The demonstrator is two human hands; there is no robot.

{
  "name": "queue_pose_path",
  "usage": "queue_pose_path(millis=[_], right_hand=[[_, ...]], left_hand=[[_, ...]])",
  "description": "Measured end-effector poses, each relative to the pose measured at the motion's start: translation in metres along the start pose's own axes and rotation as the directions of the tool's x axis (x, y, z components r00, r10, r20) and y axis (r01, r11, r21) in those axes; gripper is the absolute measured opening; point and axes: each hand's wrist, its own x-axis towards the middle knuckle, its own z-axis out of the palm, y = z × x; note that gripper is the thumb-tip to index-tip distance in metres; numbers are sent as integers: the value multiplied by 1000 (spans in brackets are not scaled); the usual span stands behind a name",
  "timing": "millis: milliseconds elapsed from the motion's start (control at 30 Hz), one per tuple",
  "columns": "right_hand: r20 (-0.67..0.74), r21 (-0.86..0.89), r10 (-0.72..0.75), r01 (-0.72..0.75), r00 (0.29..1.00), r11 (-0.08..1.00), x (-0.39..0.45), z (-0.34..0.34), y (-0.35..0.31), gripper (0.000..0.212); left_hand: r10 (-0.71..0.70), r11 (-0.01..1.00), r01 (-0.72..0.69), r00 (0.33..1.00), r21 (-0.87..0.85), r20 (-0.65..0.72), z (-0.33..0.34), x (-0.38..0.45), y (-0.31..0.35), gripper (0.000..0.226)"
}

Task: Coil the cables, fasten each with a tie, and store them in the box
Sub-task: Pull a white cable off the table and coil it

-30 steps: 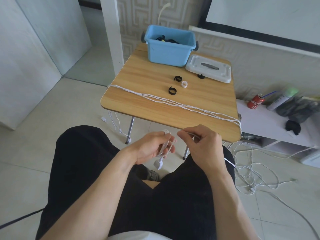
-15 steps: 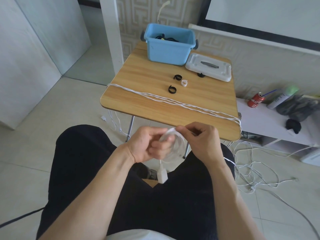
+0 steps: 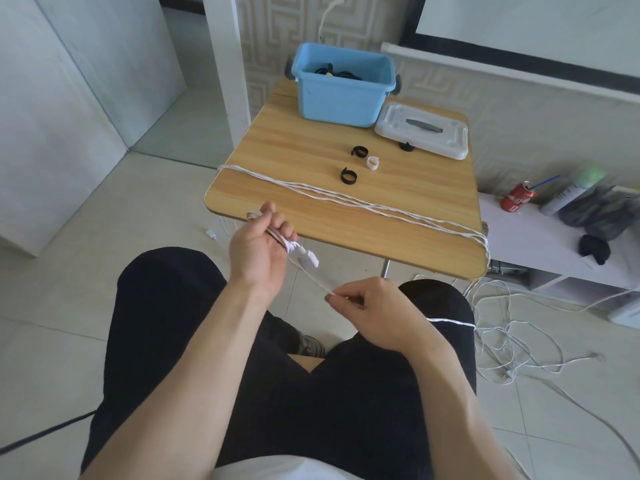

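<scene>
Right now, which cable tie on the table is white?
The small white tie, lying between the two black ties; a third black one sits by the lid.

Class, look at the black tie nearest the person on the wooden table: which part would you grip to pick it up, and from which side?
Pinch the band of the black tie across its wall, one finger inside the ring and one outside, coming straight down from above. It lies flat on the table as an open loop with its hole facing up, and stands apart from the white cable, so nothing blocks a top approach.

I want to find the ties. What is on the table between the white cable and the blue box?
In the head view, two black ties and one white tie lie on the table there.
</scene>
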Motion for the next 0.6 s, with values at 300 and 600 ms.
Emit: queue_pose_path(millis=[300,600], right_hand=[[-118,-30,-153,151,981,988,-6,-14,-22,25],[-382,274,42,70,923,959,-1,-35,11,20]], left_hand=[[-349,326,-178,890,929,293,11,-26,-8,22],[-776,531,225,517,817,362,4,-23,10,47]])
